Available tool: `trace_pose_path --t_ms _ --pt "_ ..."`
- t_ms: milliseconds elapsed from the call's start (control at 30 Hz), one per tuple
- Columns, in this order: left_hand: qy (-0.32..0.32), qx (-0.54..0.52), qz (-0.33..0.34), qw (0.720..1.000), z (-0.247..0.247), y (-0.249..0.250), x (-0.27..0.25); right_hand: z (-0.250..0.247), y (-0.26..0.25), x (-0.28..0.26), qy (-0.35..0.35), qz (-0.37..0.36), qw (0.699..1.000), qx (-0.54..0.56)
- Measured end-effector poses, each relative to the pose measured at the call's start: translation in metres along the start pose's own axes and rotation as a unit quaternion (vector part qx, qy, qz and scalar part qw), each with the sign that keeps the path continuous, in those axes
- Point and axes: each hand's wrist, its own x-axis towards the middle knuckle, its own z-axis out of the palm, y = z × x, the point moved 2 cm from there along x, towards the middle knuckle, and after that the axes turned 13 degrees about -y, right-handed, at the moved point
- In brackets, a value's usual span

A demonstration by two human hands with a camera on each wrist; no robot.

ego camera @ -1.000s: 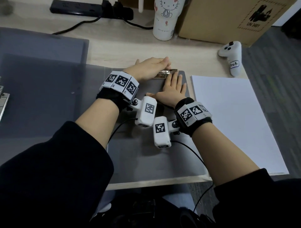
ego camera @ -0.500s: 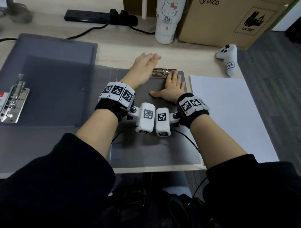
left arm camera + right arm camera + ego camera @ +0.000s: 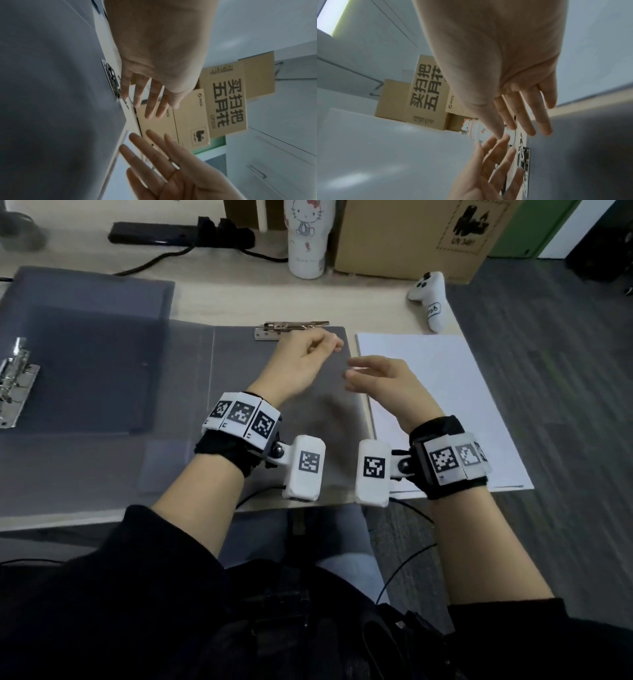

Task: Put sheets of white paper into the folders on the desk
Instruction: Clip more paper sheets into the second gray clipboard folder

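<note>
A grey folder [image 3: 298, 412] lies open mid-desk, with its metal clip [image 3: 291, 328] at the top edge. A stack of white paper [image 3: 445, 405] lies just right of it. My left hand [image 3: 305, 361] hovers over the folder's upper part, below the clip, fingers loosely curled and holding nothing. My right hand [image 3: 380, 374] hovers at the folder's right edge beside the paper, fingers relaxed and holding nothing. In the left wrist view, my left hand's fingers [image 3: 149, 102] are spread near the clip [image 3: 111, 78]. In the right wrist view, my right hand's fingers [image 3: 525, 115] are straight above the clip [image 3: 523, 162].
A second open grey folder [image 3: 85, 364] with a metal clip [image 3: 15, 381] lies to the left. At the back stand a black power strip [image 3: 164, 232], a white tumbler [image 3: 306, 237] and a cardboard box [image 3: 411, 237]. A white controller [image 3: 430, 297] lies behind the paper.
Both hands have come off the clip and the folder and drawn back toward me. The right hand has also shifted right, toward the paper.
</note>
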Motion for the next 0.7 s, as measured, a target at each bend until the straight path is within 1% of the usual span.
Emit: trace_pose_path --t_ms 100,233,300,400,467,567,633,700 --pt "-0.015 0.018 0.005 1.000 0.029 0.014 -0.010 -0.020 0.015 -0.028 0.105 -0.042 0.994 0.000" --pt "-0.048 0.043 0.001 0.998 0.067 0.027 -0.019 -0.041 0.036 -0.061 0.246 -0.057 0.963 -0.089" --pt "-0.067 0.052 -0.005 0.996 0.084 0.031 -0.022 -0.049 0.049 -0.073 0.299 -0.046 0.944 -0.134" --pt "-0.092 0.068 -0.010 0.993 0.104 0.034 -0.024 -0.062 0.071 -0.087 0.350 0.005 0.916 -0.194" --pt "-0.105 0.068 -0.024 0.992 0.113 0.032 -0.021 -0.072 0.082 -0.092 0.362 0.053 0.898 -0.243" --pt "-0.114 0.081 -0.052 0.989 0.124 0.023 -0.013 -0.084 0.094 -0.097 0.328 0.160 0.883 -0.294" --pt "-0.119 0.116 -0.060 0.984 0.127 0.017 -0.010 -0.089 0.100 -0.097 0.309 0.191 0.884 -0.295" --pt "-0.113 0.141 -0.063 0.982 0.128 0.013 -0.006 -0.091 0.105 -0.095 0.305 0.198 0.882 -0.299"
